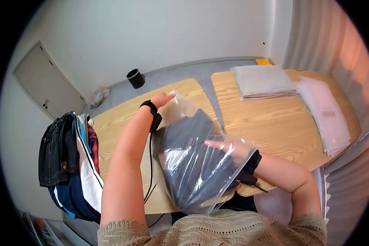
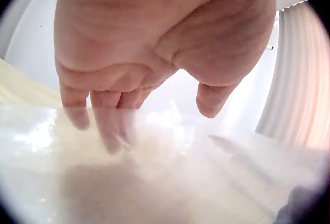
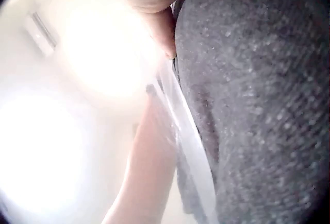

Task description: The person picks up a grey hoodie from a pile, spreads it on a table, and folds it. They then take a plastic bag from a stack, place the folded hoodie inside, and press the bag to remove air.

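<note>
A clear plastic bag [image 1: 178, 108] lies tilted over the near table, with a folded dark grey garment [image 1: 184, 141] inside it. My left hand [image 1: 162, 99] is at the bag's far left corner. In the left wrist view its fingers [image 2: 105, 121] reach down behind the film, apart from the thumb. My right hand [image 1: 235, 148] is inside the bag, showing through the plastic, and holds the garment's right side with the thumb stretched over it. Its other fingers are hidden. In the right wrist view, grey fabric [image 3: 258, 100] fills the right side beside the bag's edge.
Folded clothes [image 1: 59, 151] are piled at the left table edge. A stack of clear bags [image 1: 262, 82] and pinkish plastic packaging [image 1: 326, 115] lie on the right table [image 1: 266, 119]. A gap parts the tables. A black cable [image 1: 151, 164] hangs from my left wrist.
</note>
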Demonstrator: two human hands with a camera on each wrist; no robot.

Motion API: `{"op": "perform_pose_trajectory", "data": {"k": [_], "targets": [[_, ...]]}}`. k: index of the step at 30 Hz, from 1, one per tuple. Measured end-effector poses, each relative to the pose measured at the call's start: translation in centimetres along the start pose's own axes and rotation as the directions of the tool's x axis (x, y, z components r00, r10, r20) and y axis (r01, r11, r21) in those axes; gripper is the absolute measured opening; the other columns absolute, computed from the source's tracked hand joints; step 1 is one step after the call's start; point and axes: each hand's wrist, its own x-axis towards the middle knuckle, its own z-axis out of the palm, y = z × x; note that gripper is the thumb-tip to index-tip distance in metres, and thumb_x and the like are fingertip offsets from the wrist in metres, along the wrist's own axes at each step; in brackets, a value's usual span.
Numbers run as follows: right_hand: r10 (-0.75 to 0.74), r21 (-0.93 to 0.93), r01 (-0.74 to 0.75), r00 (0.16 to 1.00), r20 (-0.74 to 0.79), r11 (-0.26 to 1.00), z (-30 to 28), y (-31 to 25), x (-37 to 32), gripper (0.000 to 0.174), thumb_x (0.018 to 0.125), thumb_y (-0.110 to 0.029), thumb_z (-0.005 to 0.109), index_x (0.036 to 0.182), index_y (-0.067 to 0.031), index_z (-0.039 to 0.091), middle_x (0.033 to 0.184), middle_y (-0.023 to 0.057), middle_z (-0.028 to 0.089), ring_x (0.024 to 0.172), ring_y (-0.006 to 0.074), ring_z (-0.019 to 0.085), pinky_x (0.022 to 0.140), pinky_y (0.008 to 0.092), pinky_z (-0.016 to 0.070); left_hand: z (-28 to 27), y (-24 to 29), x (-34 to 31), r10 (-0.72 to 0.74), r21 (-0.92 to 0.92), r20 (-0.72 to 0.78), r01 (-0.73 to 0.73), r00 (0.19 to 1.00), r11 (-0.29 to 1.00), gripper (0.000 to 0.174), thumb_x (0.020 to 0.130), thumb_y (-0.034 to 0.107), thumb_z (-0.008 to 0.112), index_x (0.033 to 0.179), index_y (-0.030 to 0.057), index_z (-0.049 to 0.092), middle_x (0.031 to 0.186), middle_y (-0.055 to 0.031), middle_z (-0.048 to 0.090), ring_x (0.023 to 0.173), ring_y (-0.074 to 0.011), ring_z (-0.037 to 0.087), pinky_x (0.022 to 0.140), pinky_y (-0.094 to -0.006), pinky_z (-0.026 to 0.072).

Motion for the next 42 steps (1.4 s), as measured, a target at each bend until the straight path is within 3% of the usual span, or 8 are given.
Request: {"op": "perform_pose_trajectory", "data": {"k": [5, 9, 16, 19, 25, 31, 35, 42], "targets": [[-0.222, -0.403, 0.136, 0.960, -0.174, 0.905, -1.6, 1.3, 2.7, 0.057, 0.075, -0.028, 0.075, 0.103, 0.0168, 0.055, 0.095, 0.0177, 0.062, 0.084, 0.0180, 0.059, 0.069, 0.0331, 0.0494, 1.8, -1.5, 1.6, 0.068, -0.122, -0.065, -0.076, 0.996, 0.990, 0.037, 0.082, 0.038, 0.057, 0.069, 0.0041, 0.065, 0.065, -0.0113, 0.061, 0.062, -0.0229, 0.058, 0.061, -0.0379, 0.0448], [-0.547, -0.103, 0.554, 0.832, 0.094, 0.826, 1.1, 0.2, 1.0, 0.071, 0.074, -0.025, 0.075, 0.122, 0.0141, 0.041, 0.106, 0.0187, 0.058, 0.091, 0.0182, 0.058, 0.079, 0.0301, 0.0478, 1.7, -4.9, 2.5, 0.109, 0.001, -0.214, -0.111, 0.971, 0.994, 0.030, 0.084, 0.031, 0.056, 0.072, 0.0052, 0.066, 0.070, -0.0141, 0.064, 0.068, -0.0274, 0.061, 0.066, -0.0387, 0.0463], [-0.429, -0.334, 0.362, 0.890, -0.152, 0.870, -0.2, 0.9, 0.7, 0.069, 0.075, -0.008, 0.072, 0.130, 0.0073, 0.035, 0.115, 0.0174, 0.054, 0.104, 0.0220, 0.055, 0.086, 0.0310, 0.0469, -2.3, -12.4, 3.8, -0.098, 0.073, -0.208, 0.115, 0.973, 0.991, 0.033, 0.088, 0.031, 0.050, 0.084, 0.0039, 0.068, 0.085, -0.0177, 0.067, 0.082, -0.0323, 0.063, 0.073, -0.0411, 0.0477], [-0.320, -0.117, 0.306, 0.938, -0.136, 0.945, -0.2, 0.5, -0.7, 0.064, 0.075, -0.006, 0.071, 0.127, 0.0070, 0.038, 0.111, 0.0156, 0.056, 0.098, 0.0215, 0.058, 0.085, 0.0312, 0.0479, -2.0, -19.5, 7.4, 0.209, 0.731, -0.267, 0.056, 0.941, 0.680, 0.043, 0.093, 0.033, 0.038, 0.076, 0.0071, 0.068, 0.078, -0.0135, 0.067, 0.077, -0.0332, 0.064, 0.066, -0.0451, 0.0486], [-0.302, -0.006, 0.313, 0.910, -0.283, 0.950, -1.2, 2.4, -2.5, 0.044, 0.076, -0.005, 0.068, 0.114, 0.0046, 0.048, 0.101, 0.0130, 0.061, 0.089, 0.0202, 0.061, 0.081, 0.0315, 0.0490, -3.2, -18.1, 4.7, -0.194, 0.368, -0.382, 0.342, 0.903, 0.865, 0.045, 0.091, 0.039, 0.042, 0.082, 0.0028, 0.068, 0.083, -0.0179, 0.067, 0.082, -0.0349, 0.063, 0.076, -0.0438, 0.0493], [-0.348, -0.005, 0.364, 0.886, -0.307, 0.931, -1.6, 3.5, -2.6, 0.033, 0.080, -0.008, 0.064, 0.109, 0.0052, 0.054, 0.097, 0.0106, 0.063, 0.084, 0.0181, 0.061, 0.077, 0.0301, 0.0489, -6.8, -5.7, -7.2, -0.154, -0.362, -0.490, -0.040, 0.858, 0.931, 0.083, 0.078, 0.055, 0.063, 0.132, -0.0038, 0.039, 0.131, -0.0248, 0.046, 0.120, -0.0310, 0.047, 0.097, -0.0389, 0.0378], [-0.325, 0.003, 0.342, 0.894, -0.307, 0.940, -1.4, 3.6, -2.4, 0.036, 0.083, -0.014, 0.062, 0.112, 0.0051, 0.053, 0.101, 0.0122, 0.062, 0.087, 0.0194, 0.061, 0.078, 0.0305, 0.0498, -6.8, 0.1, -19.5, 0.124, -0.347, -0.490, -0.324, 0.863, 0.880, 0.041, 0.089, 0.028, 0.060, 0.118, 0.0010, 0.052, 0.112, -0.0099, 0.058, 0.104, -0.0174, 0.052, 0.091, -0.0277, 0.0390], [-0.230, -0.096, 0.218, 0.964, -0.136, 0.971, -1.0, 3.5, -6.3, 0.047, 0.086, -0.021, 0.063, 0.123, 0.0028, 0.047, 0.112, 0.0106, 0.059, 0.100, 0.0167, 0.057, 0.090, 0.0298, 0.0435, 0.7, 3.0, -38.7, 0.140, -0.351, -0.085, -0.161, 0.986, 0.922, 0.022, 0.086, 0.023, 0.063, 0.086, 0.0012, 0.063, 0.075, -0.0043, 0.061, 0.070, -0.0120, 0.055, 0.065, -0.0273, 0.0442]]}}
